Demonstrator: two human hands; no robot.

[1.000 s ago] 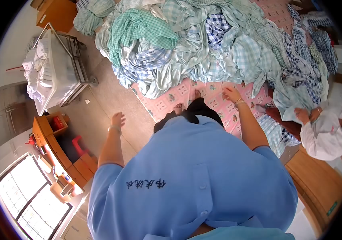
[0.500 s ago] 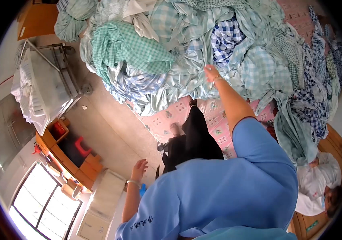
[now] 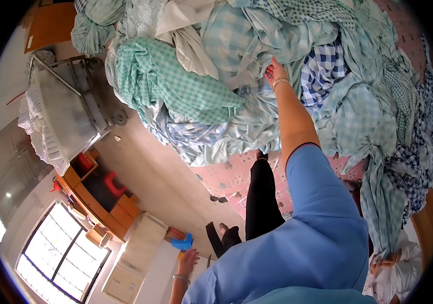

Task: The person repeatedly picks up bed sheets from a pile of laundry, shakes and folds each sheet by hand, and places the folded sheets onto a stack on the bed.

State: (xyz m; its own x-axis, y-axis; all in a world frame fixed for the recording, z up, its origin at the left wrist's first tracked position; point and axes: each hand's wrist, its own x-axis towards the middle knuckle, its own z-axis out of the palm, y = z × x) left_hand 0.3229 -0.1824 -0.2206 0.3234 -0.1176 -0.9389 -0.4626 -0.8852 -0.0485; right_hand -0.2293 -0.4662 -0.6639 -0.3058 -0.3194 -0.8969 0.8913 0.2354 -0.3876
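My right hand [image 3: 276,72] is stretched out over the big heap of cloths, its fingers curled against a pale green checked cloth [image 3: 229,38]; what lies between them is too small to tell. Just right of it is a dark blue and white checked cloth [image 3: 323,71]. A green gingham cloth [image 3: 176,83] and a plain off-white cloth [image 3: 193,50] lie on the heap to its left. Low at the left, my left hand [image 3: 188,261] hangs away from the heap with its fingers apart, holding nothing.
A wheeled cart [image 3: 67,109] with white cloths stands at the left, near an orange-brown desk [image 3: 92,202]. Pink flowered sheeting [image 3: 226,175] lies under the heap. At the lower right, a co-worker in white [image 3: 404,268] handles a long green checked cloth [image 3: 381,202].
My right hand has reached forward from above the pink sheeting onto the heap, and its fingers have curled. My left hand has moved down and back. My body has turned and one leg is forward.
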